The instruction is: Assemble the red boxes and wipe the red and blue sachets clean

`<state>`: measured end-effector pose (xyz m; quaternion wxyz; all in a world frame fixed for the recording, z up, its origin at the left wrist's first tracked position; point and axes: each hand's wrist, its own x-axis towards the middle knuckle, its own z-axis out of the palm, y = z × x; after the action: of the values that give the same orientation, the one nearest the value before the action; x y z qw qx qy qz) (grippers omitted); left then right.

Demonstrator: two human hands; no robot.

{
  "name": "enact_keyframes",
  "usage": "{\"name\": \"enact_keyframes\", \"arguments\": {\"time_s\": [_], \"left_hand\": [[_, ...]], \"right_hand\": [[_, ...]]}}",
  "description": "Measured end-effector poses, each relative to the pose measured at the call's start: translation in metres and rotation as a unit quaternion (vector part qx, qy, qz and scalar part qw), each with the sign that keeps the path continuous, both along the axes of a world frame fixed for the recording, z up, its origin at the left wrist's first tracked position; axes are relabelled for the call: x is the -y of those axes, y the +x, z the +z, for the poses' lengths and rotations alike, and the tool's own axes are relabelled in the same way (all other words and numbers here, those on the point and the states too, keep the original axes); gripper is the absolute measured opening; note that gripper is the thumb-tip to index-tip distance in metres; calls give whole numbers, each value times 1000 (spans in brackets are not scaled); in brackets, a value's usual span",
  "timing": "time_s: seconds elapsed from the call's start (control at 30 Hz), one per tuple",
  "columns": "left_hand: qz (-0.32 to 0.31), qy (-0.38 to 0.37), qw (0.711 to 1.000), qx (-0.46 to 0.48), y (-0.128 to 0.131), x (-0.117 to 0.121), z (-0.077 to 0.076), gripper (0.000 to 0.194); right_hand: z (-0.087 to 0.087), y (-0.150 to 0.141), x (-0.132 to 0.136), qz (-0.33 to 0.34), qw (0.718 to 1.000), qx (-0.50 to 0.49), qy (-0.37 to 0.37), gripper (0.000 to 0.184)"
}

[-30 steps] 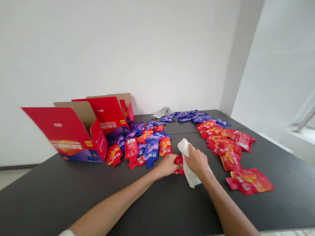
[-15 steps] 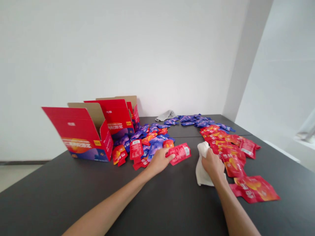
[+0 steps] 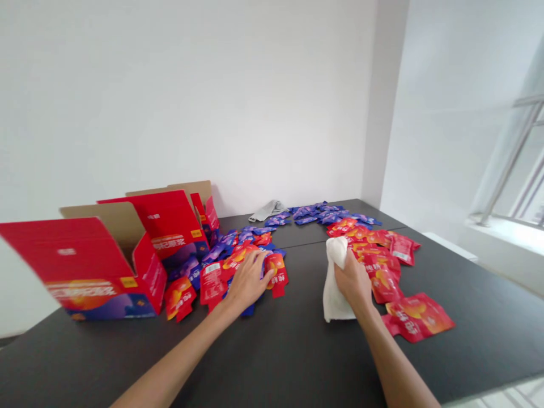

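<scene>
The left hand (image 3: 249,281) lies open, fingers spread, on the heaped red and blue sachets (image 3: 275,271); the right hand (image 3: 352,277) grips a white cloth (image 3: 334,300) above the bench (image 3: 276,362). Careless dragging could slide sachets against the cardboard carton (image 3: 148,277).

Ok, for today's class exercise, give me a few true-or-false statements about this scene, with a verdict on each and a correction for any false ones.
1. The red cardboard boxes are sealed shut. False: their flaps stand open.
2. The right hand grips a white cloth. True.
3. The left hand is touching the boxes. False: it rests on a heap of red and blue pouches.
4. A grey cloth lies at the far end of the dark table. True.
</scene>
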<state>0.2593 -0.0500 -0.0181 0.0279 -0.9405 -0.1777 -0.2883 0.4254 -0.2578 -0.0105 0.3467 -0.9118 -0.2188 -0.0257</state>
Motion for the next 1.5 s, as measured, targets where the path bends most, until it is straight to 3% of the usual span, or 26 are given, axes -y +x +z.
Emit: {"name": "enact_keyframes", "arguments": {"time_s": [0.17,0.27,0.4,0.5,0.67,0.83,1.0,1.13,1.23,1.33,1.4,1.5], "left_hand": [[-56,-11,997,-42,91,16,10,48],[-53,-21,992,-111,156,10,13,54],[-20,-48,985,-164,231,-20,8,60],[31,-79,977,-198,269,-55,-2,66],[94,-117,963,-225,309,-108,-22,69],[105,-92,968,-206,328,-128,-30,55],[75,-28,978,-194,319,-119,-18,34],[39,12,979,-199,280,-96,4,24],[-6,36,980,-194,224,-67,14,27],[-73,53,977,-193,149,-29,10,37],[-170,60,962,-203,96,-1,4,41],[-211,-19,955,-210,33,35,-2,40]], "right_hand": [[10,8,15,-120,966,14,229,38],[11,10,18,-144,940,32,308,41],[7,0,10,-81,954,10,288,44],[2,-11,-1,-23,971,-5,238,46],[-14,-24,-14,-10,980,31,197,53],[-25,-30,-21,-32,976,89,194,56],[-21,-21,-17,-31,970,85,227,55],[-12,-12,-9,6,968,45,248,51],[-4,-7,-3,3,965,21,262,45],[1,-4,1,-18,967,15,255,42],[3,-4,1,-13,979,7,201,41],[0,-13,-2,48,997,-7,58,33]]}}
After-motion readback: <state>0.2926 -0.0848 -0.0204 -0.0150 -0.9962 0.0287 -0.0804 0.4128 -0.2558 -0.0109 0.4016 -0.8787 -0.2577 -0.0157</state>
